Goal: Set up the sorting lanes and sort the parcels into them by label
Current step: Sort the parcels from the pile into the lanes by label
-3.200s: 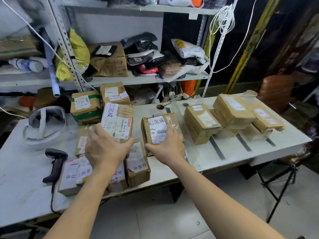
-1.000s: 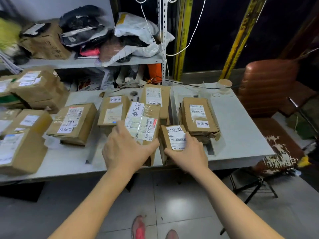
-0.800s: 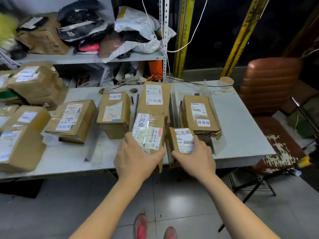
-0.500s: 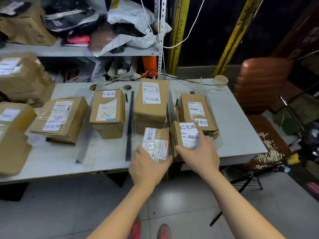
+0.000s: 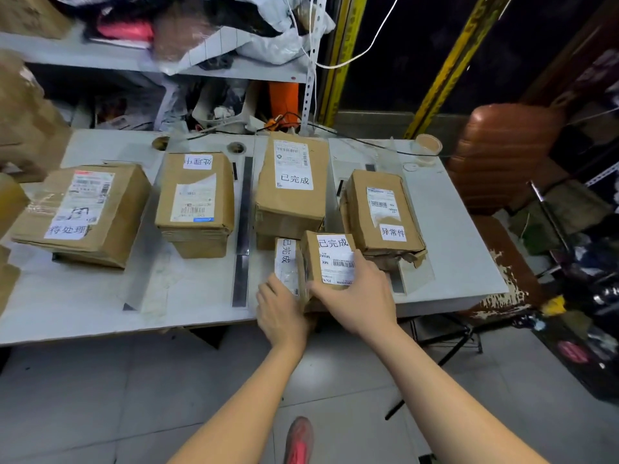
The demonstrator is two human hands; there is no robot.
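The fingers (image 5: pixel 272 287) of the left hand (image 5: pixel 281 311) curl round the near end of a thin parcel (image 5: pixel 287 259), and those of the right hand (image 5: pixel 358 296) spread over the top of a square parcel (image 5: pixel 330 259), thumb down its left side, so each hand holds one. The two parcels touch side by side at the lower centre of the frame, at the table's (image 5: pixel 452 246) near edge; whether they rest on it or hang just above it I cannot tell. Both carry the label 已完成, the same as the big parcel (image 5: pixel 291 195) just behind them, so they look to be going into the right lane. Outward from there the lanes appear laid out: a dark strip (image 5: pixel 244 229) runs down the table just left of the hands, and another strip (image 5: pixel 397 283) shows to their right. Each lane holds at least one labelled box: the 异常件 box (image 5: pixel 382 212) at centre right, the 处理中 box (image 5: pixel 196 202) left of the dark strip, and the 待处理 box (image 5: pixel 83 212) at middle left. The set-up seems done and the sorting well under way. What is left, by my reading, is to let go of this pair and deal with the other boxes (image 5: pixel 10 202) cut off at the left edge of the frame, whose labels cannot be read.
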